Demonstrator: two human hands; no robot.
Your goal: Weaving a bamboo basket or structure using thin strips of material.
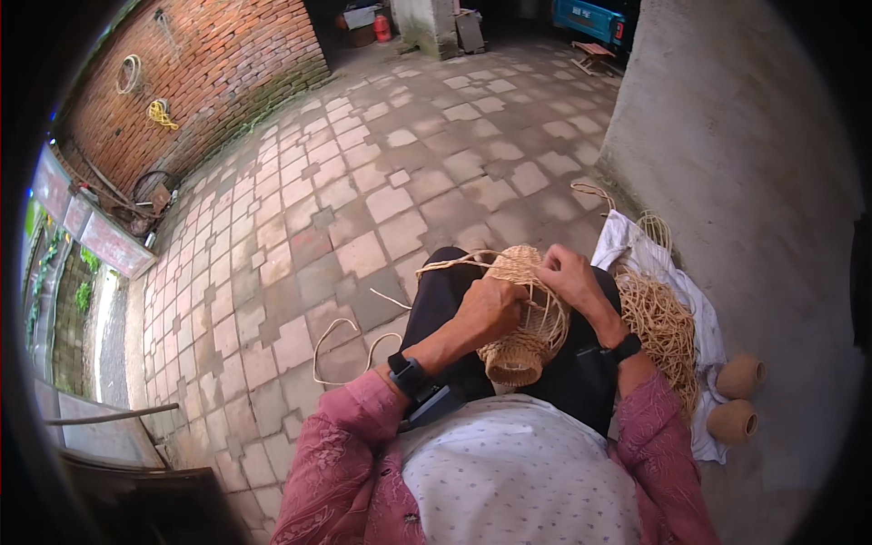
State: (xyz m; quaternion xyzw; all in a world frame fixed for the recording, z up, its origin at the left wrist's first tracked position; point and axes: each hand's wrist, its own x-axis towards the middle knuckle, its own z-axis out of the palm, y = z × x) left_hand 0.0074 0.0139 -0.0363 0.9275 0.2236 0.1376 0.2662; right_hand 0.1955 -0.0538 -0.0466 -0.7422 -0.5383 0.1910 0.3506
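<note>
A tan woven basket [545, 313], shaped like a vase, rests across my lap with its round mouth toward me. Tightly woven bands sit at both ends, and between them run open ribs. My left hand [493, 309] is closed on its left side, fingertips in among the ribs. Higher up, on the right, my right hand [567, 275] is pinched against the weave; whatever lies between its fingers is too small to make out. A plaited tan strand [454, 262] sticks out to the left from the far end. Another loose strand [318, 352] curls over the paving on my left.
Beside my right leg, a heap of tan strands [656, 318] lies on a white cloth [627, 241]. Two small round pots [740, 375] stand by the concrete wall [754, 173]. Far off are a brick wall [209, 64], a red canister [381, 28] and a blue vehicle [589, 16].
</note>
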